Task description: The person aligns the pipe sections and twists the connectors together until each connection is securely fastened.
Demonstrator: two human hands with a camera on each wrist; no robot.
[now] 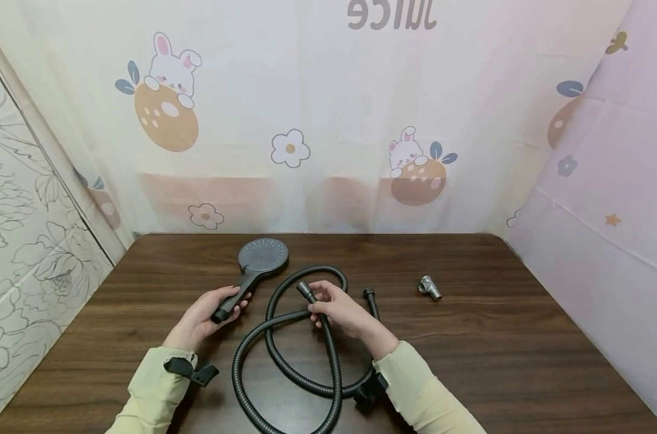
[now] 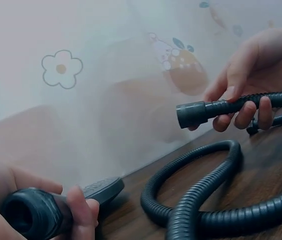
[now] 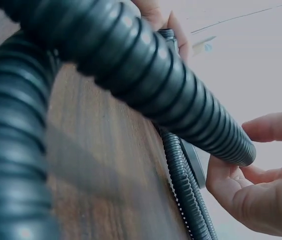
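A dark grey shower head points its round spray face upward at the left. My left hand grips it by the handle, whose open threaded end faces the left wrist camera. To the right, my right hand pinches a black ribbed shower hose just behind its smooth end connector. That connector is apart from the handle. The rest of the hose lies in loops on the table, with its other end fitting beyond the right hand.
A small chrome tee-shaped fitting lies on the right of the brown wooden table. A printed curtain hangs along the table's back edge. Both wrists wear black straps.
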